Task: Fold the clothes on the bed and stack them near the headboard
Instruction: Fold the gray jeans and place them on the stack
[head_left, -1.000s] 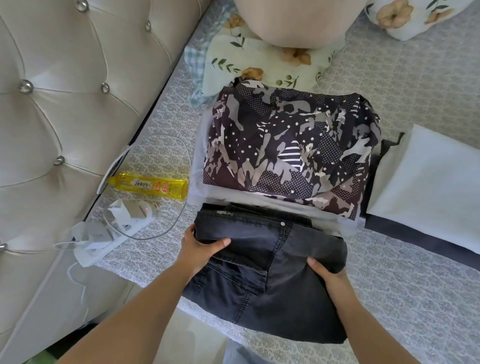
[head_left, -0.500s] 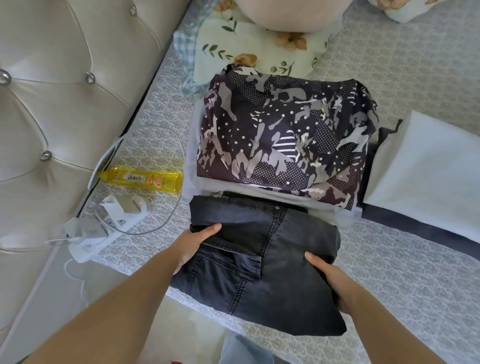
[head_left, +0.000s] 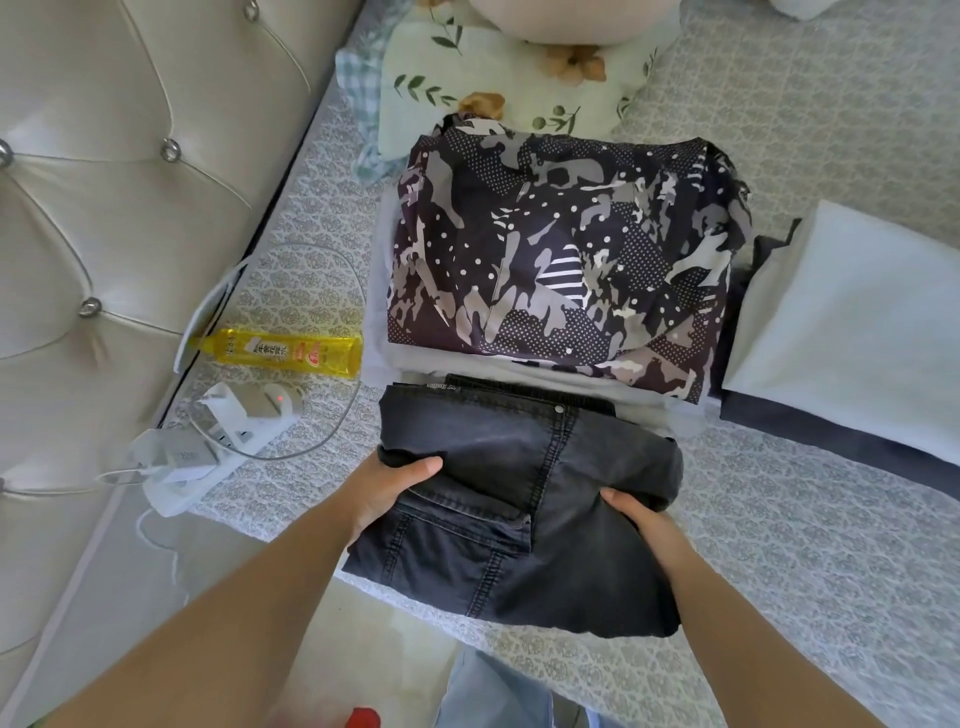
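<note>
1. Charcoal-black denim, the folded pair of jeans (head_left: 519, 499), sits at the near edge of the bed between both hands.
2. The left hand (head_left: 387, 491) grips the jeans' left edge, thumb lying on top of the cloth and the other fingers tucked out of sight underneath.
3. The right hand (head_left: 641, 519) grips the right side the same way, thumb on top near a rounded fold, fingers hidden below.
4. The jeans' far edge, with waistband and metal button, touches a pale grey folded garment (head_left: 519, 371) that lies under the dark camouflage-and-dot patterned folded shirt (head_left: 561, 265); that stack is just beyond the jeans, near the headboard.
5. Right of the stack, a white folded cloth (head_left: 852, 322) rests on a dark navy folded cloth (head_left: 831, 431).
6. Beyond the stack lies a pale green floral pillow (head_left: 498, 78).
7. Left of the stack, a yellow plastic bottle (head_left: 283, 351) lies on its side on the grey lace-patterned bedspread (head_left: 779, 545).
8. Nearer than the bottle, a white power strip (head_left: 218, 441) with plugs and a looping white cable sits beside the cream tufted headboard (head_left: 119, 171).
</note>
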